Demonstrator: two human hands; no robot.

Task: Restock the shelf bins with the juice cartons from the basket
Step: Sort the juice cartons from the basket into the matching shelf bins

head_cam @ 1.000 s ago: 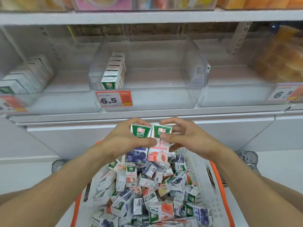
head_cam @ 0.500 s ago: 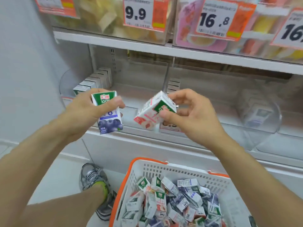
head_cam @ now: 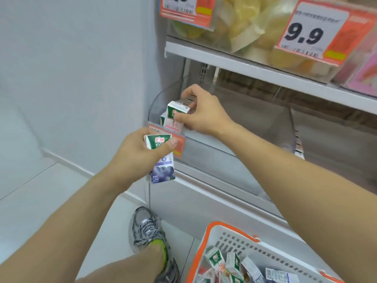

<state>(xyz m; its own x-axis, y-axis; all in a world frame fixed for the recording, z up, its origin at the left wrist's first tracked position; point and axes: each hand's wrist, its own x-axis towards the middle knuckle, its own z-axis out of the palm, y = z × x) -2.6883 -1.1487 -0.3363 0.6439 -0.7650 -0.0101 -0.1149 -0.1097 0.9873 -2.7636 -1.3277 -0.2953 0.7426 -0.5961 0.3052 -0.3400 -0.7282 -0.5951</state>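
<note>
Nearest: white basket [head_cam: 263, 247] with orange rim at the bottom right, on the floor in front of the shelf unit, holding a loose jumble of juice cartons [head_cam: 224, 264], green-topped, some purple, some pink. Left of it a grey sneaker [head_cam: 146, 229] with a green sock on the pale tiled floor [head_cam: 40, 190]. Left hand [head_cam: 136, 152] is curled around a blueberry carton [head_cam: 162, 160], thumb across its green top, held upright in the air just in front of the shelf's front edge, at the left corner. Right hand [head_cam: 204, 113] is further in, over the front lip of the clear bin [head_cam: 244, 135] at the shelf's left end, gripping a pink carton [head_cam: 176, 117] upright between thumb and fingers; another carton sits just behind it, partly hidden. An orange price tag [head_cam: 179, 146] hangs on the bin front, mostly covered by the left hand. White shelf board [head_cam: 255, 68] above carries clear bins of yellow packaged goods [head_cam: 251, 27] with a 9.9 tag [head_cam: 312, 31]. Plain white wall [head_cam: 81, 68] fills the left side, meeting the floor at a white skirting.
</note>
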